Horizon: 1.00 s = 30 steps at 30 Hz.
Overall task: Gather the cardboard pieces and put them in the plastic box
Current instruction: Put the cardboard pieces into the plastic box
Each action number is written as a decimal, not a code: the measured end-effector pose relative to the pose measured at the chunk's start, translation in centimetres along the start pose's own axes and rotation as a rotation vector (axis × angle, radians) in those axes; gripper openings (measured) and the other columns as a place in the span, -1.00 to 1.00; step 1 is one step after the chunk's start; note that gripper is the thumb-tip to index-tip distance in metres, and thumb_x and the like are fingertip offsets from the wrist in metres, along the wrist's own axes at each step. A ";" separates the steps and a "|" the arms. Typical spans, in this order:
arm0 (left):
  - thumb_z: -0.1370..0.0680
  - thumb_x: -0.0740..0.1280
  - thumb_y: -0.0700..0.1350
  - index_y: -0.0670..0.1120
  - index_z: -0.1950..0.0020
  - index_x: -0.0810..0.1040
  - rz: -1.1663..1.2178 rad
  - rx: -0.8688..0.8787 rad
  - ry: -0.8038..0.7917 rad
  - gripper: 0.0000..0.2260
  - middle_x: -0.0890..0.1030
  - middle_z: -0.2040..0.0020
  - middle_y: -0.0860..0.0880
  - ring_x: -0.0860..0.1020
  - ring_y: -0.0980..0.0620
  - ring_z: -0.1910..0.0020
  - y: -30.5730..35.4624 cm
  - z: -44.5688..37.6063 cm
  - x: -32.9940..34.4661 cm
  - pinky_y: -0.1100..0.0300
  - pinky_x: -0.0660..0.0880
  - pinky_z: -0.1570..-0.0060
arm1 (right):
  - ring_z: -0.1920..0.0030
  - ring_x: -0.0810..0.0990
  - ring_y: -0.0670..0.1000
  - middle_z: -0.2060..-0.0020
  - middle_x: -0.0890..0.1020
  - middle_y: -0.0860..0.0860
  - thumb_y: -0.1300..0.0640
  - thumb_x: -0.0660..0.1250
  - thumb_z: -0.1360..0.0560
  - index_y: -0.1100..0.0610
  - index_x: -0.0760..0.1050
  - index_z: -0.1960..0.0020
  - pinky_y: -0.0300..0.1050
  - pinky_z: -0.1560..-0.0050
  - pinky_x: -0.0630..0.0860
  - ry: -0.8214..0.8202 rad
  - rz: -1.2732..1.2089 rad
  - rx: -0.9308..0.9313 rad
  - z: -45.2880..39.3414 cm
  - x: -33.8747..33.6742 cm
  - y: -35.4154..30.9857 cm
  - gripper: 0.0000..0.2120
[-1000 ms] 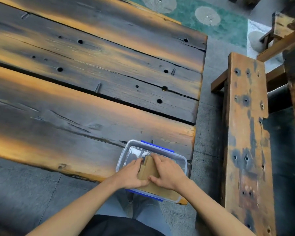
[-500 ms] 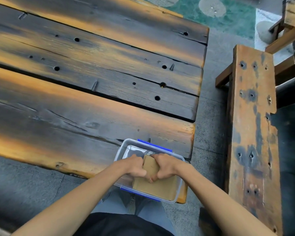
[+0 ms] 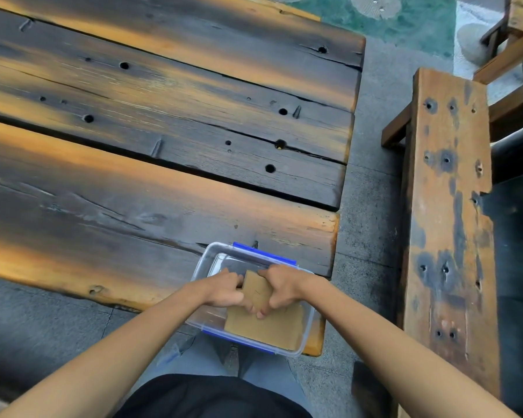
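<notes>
- The clear plastic box with blue clips [image 3: 207, 260] sits at the near right corner of the dark, weathered plank table [image 3: 163, 176], its near edge overhanging the table edge.
- Your left hand [image 3: 224, 291] and right hand [image 3: 280, 286] are together over the box, both clamped on a small brown cardboard piece [image 3: 255, 292] held between them.
- That piece is tilted, its lower end touching a larger flat brown cardboard piece [image 3: 269, 327] lying in the near right part of the box.
- A worn wooden bench [image 3: 447, 206] stands to the right of the table, well apart from the box.
</notes>
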<state>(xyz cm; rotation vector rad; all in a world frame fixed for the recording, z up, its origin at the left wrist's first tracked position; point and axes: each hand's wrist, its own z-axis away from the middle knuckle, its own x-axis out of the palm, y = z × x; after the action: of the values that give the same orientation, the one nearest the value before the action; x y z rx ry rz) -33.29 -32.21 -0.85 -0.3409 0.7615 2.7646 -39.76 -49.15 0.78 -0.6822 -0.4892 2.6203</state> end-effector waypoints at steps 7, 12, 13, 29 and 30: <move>-0.44 0.39 0.10 0.00 -0.23 0.49 -0.040 -0.039 -0.042 -0.61 0.46 -0.20 -0.13 0.36 -0.10 -0.24 0.4 -0.6 0.5 0.00 0.46 -0.22 | -0.29 0.50 0.15 -0.32 0.47 0.10 -0.30 0.51 -0.35 0.12 0.33 -0.48 0.08 -0.32 0.47 0.004 0.154 0.023 -0.3 0.5 0.2 -0.13; -0.43 0.44 0.18 -0.06 -0.33 0.46 -0.082 -0.075 0.001 -0.44 0.40 -0.30 -0.17 0.46 -0.08 -0.15 0.1 -1.3 1.1 0.04 0.48 -0.24 | -0.37 0.46 0.17 -0.39 0.43 0.10 -0.33 0.47 -0.36 0.12 0.24 -0.55 0.12 -0.36 0.44 0.026 0.211 0.032 -0.5 0.9 0.4 -0.06; -0.43 0.45 0.18 -0.07 -0.36 0.45 -0.078 -0.084 0.013 -0.41 0.39 -0.32 -0.17 0.48 -0.11 -0.19 0.1 -1.3 1.3 0.02 0.48 -0.27 | -0.36 0.46 0.16 -0.39 0.44 0.09 -0.33 0.49 -0.35 0.10 0.25 -0.54 0.11 -0.35 0.44 0.037 0.202 0.034 -0.5 0.9 0.5 -0.07; -0.46 0.45 0.13 -0.13 -0.40 0.47 -0.012 -0.151 0.083 -0.41 0.41 -0.38 -0.16 0.52 -0.15 -0.28 1.2 -0.3 1.8 -0.04 0.48 -0.33 | -0.06 0.61 0.17 -0.03 0.69 0.18 0.14 0.25 -0.62 0.21 0.62 -0.15 0.05 -0.11 0.55 0.137 0.038 0.023 2.4 0.1 2.1 -0.76; -0.46 0.45 0.13 -0.13 -0.39 0.48 -0.008 -0.153 0.092 -0.42 0.44 -0.38 -0.17 0.53 -0.15 -0.26 1.2 -0.3 1.8 -0.04 0.50 -0.32 | -0.06 0.61 0.16 -0.03 0.69 0.16 0.14 0.25 -0.62 0.20 0.63 -0.15 0.05 -0.11 0.55 0.139 0.038 0.026 2.4 0.1 2.1 -0.77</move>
<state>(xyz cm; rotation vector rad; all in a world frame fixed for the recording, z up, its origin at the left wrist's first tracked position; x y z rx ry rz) -35.34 -33.04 -1.08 -0.5024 0.5688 2.8229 -41.69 -51.45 1.86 -0.8659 -0.4038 2.5869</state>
